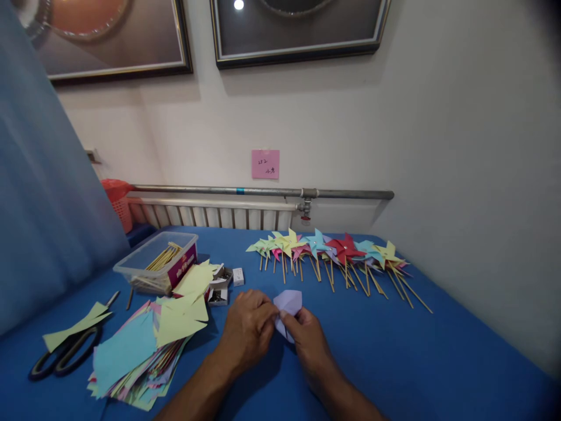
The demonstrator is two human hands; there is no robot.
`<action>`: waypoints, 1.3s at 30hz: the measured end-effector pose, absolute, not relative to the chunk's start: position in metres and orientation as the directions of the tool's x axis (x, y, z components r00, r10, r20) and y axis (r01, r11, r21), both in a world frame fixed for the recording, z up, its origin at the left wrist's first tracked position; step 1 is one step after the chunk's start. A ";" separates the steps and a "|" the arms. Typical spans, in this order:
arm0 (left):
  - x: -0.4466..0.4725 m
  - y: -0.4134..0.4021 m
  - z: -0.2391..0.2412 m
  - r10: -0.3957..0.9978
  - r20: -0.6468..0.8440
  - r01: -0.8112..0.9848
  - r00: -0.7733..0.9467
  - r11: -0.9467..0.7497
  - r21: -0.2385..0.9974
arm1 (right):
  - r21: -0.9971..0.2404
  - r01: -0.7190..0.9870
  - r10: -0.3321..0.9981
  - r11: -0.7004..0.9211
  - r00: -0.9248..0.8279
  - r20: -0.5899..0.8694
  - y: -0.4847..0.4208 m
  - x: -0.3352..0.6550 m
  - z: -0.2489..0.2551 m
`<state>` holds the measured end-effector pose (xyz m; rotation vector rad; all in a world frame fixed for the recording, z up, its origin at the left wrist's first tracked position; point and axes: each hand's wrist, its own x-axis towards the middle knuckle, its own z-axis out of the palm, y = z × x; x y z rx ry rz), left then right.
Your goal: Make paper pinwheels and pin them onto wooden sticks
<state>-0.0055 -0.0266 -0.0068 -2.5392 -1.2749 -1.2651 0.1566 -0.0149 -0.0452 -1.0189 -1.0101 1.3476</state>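
Observation:
Between my two hands is a sheet of lilac paper (290, 300), with part of it folded over and a cut slit showing near its lower edge. My left hand (249, 324) is closed, its thumb and fingertips pinching the paper's left edge. From the other side my right hand (308, 339) grips the paper, thumb on top and fingers behind. Both hands are just above the blue tabletop (372, 362). My fingers cover the middle of the paper, so any pin there is hidden.
Finished paper pinwheels (345, 248) on sticks lie along the back right. To the left are a stack of coloured paper (127, 345), black-handled scissors (70, 354) under a green scrap, a clear plastic box (144, 280) of sticks, and small open boxes (218, 294) of metal pins.

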 end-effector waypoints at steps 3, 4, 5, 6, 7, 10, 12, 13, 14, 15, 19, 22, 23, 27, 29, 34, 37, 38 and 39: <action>-0.005 -0.028 -0.004 0.640 0.683 0.710 0.353 -0.658 0.251 | -0.966 -0.256 1.000 -0.016 -0.018 -0.012 -0.016 0.156 -0.044; -0.005 -0.028 -0.003 0.629 0.689 0.715 0.360 -0.660 0.229 | -0.967 -0.256 1.000 -0.016 -0.019 -0.011 -0.016 0.156 -0.044; -0.005 -0.029 -0.002 0.616 0.697 0.721 0.367 -0.662 0.205 | -0.966 -0.258 1.000 -0.017 -0.021 -0.012 -0.017 0.156 -0.044; -0.004 -0.029 -0.002 0.603 0.704 0.727 0.374 -0.663 0.181 | -0.965 -0.263 1.000 -0.020 -0.027 -0.013 -0.017 0.156 -0.044; -0.004 -0.030 -0.001 0.592 0.710 0.734 0.381 -0.660 0.156 | -0.962 -0.271 0.999 -0.022 -0.035 -0.013 -0.017 0.156 -0.043; -0.003 -0.031 0.001 0.566 0.716 0.756 0.409 -0.650 0.081 | -0.952 -0.304 0.998 -0.026 -0.058 -0.009 -0.018 0.156 -0.042; -0.003 -0.032 0.003 0.551 0.720 0.763 0.421 -0.644 0.046 | -0.948 -0.317 0.999 -0.026 -0.050 -0.011 -0.018 0.156 -0.042; -0.003 -0.032 0.003 0.545 0.723 0.763 0.426 -0.645 0.037 | -0.947 -0.319 0.999 -0.027 -0.043 -0.014 -0.018 0.156 -0.042; -0.003 -0.033 0.004 0.542 0.723 0.762 0.429 -0.647 0.032 | -0.948 -0.316 0.999 -0.028 -0.037 -0.017 -0.017 0.156 -0.042; -0.003 -0.033 0.004 0.541 0.723 0.760 0.430 -0.649 0.033 | -0.950 -0.310 0.999 -0.028 -0.030 -0.019 -0.017 0.156 -0.043; -0.002 -0.034 0.003 0.565 0.719 0.753 0.406 -0.652 0.088 | -0.966 -0.257 1.000 -0.019 -0.011 -0.017 -0.014 0.157 -0.043; -0.001 -0.034 0.000 0.608 0.712 0.732 0.352 -0.653 0.196 | -0.976 -0.217 1.000 -0.018 0.002 -0.019 -0.011 0.158 -0.044; -0.002 -0.034 0.001 0.627 0.710 0.722 0.320 -0.647 0.247 | -0.978 -0.208 1.000 -0.016 0.001 -0.016 -0.011 0.159 -0.044; -0.005 -0.030 0.007 0.782 0.617 0.624 0.089 -0.526 0.577 | -0.984 -0.177 1.000 -0.001 0.019 -0.004 -0.012 0.160 -0.042; -0.007 -0.027 0.011 0.905 0.425 0.489 -0.021 -0.361 0.794 | -0.988 -0.154 1.000 0.010 0.025 0.007 -0.013 0.160 -0.040; -0.004 -0.021 0.014 0.996 -0.060 0.035 0.066 0.057 0.998 | -0.995 -0.055 0.997 0.079 0.031 0.078 -0.018 0.158 -0.031; 0.002 -0.022 0.011 0.989 -0.074 -0.102 0.127 0.087 0.991 | -0.992 0.008 0.992 0.129 0.011 0.129 -0.022 0.156 -0.026; 0.003 -0.022 0.011 0.989 -0.067 -0.128 0.130 0.084 0.988 | -0.990 0.021 0.990 0.143 0.002 0.143 -0.023 0.155 -0.025; 0.004 -0.022 0.010 0.990 -0.066 -0.147 0.126 0.084 0.986 | -0.988 0.032 0.989 0.151 -0.003 0.151 -0.024 0.154 -0.024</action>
